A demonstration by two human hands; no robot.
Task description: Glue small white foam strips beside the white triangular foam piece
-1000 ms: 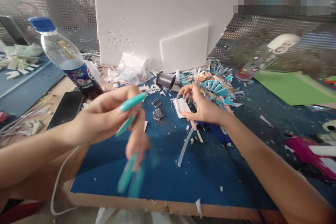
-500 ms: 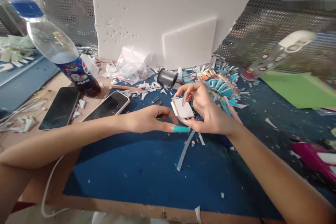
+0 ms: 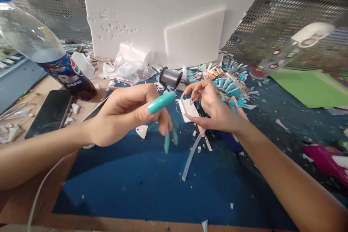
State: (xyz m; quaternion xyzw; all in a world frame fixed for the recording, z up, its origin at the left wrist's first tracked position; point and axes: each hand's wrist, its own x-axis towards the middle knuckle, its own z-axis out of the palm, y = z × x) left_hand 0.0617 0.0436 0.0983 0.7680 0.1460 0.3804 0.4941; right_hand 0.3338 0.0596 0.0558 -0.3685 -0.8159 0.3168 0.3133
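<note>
My left hand, with long teal nails, hovers above the blue mat, thumb out and fingers curled down in a pinch; whatever the fingertips hold is blurred. My right hand pinches a small white rectangular piece by its edges, just over the mat and right of the left hand. A clear glue stick lies on the mat below the right hand. A white triangular scrap lies under the left hand.
A big white foam block stands at the back, with a plastic bag and a grey spool before it. Teal and orange cut pieces are piled behind the right hand. A Pepsi bottle and a phone sit left; green paper and a magenta object right.
My left hand, which had reached down to the mat beside the white piece, has lifted up and back with its fingers curled. My right hand keeps holding the white piece.
</note>
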